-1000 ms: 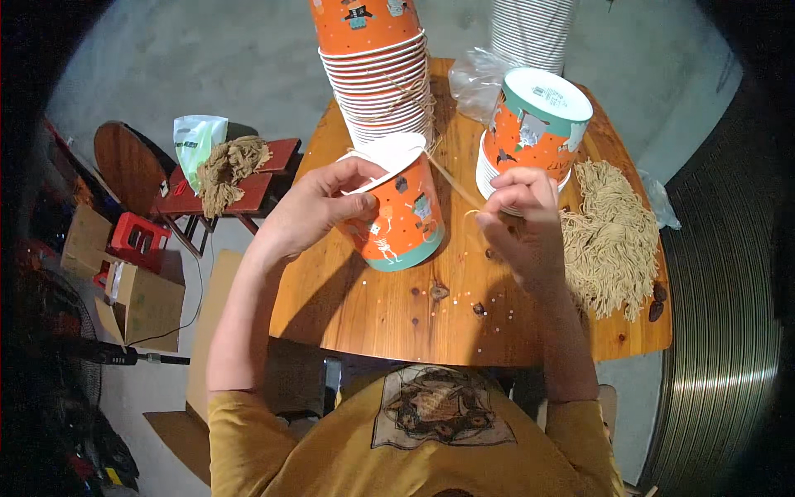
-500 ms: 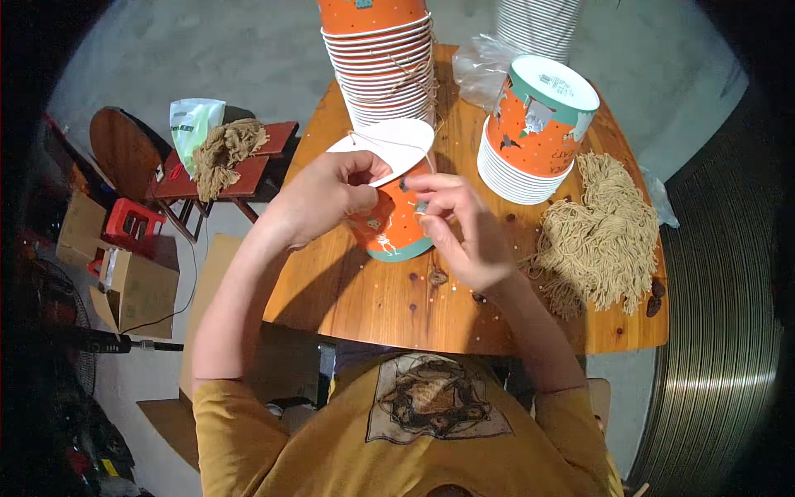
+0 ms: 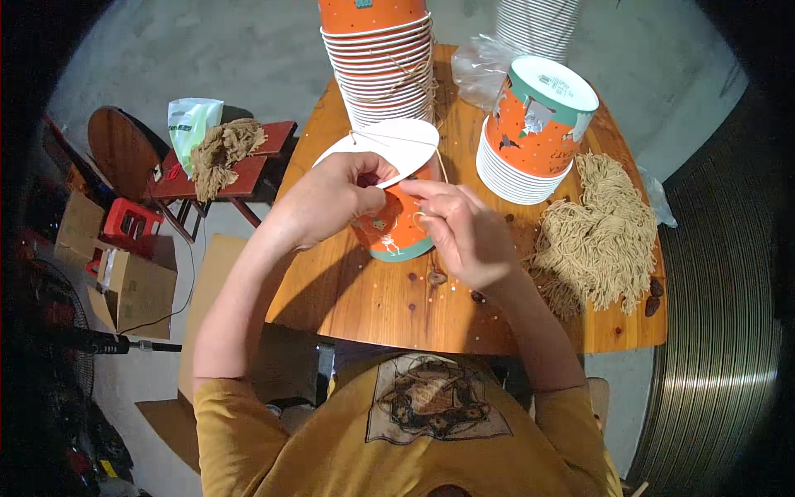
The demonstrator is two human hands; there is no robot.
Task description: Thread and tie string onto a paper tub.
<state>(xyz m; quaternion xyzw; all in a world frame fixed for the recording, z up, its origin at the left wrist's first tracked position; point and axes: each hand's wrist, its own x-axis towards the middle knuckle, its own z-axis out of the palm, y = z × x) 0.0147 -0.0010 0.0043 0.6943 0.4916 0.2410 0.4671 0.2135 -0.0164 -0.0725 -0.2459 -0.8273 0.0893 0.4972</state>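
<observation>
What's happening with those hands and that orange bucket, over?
Left hand: gripping orange paper bucket at the rim. Right hand: at its side, holding beige cord. Tall bucket stack close behind; nothing visibly blocking.

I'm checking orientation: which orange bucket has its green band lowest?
The bucket in the left hand; the one atop the shorter orange stack has its band uppermost; the tall orange stack shows none.

An orange-topped stack (image 3: 381,74) and a white stack (image 3: 538,29) are cut off above. Left hand (image 3: 327,200) fingertips are hidden at a bucket's (image 3: 387,225) rim; its side is partly covered by the right hand (image 3: 468,232).
</observation>
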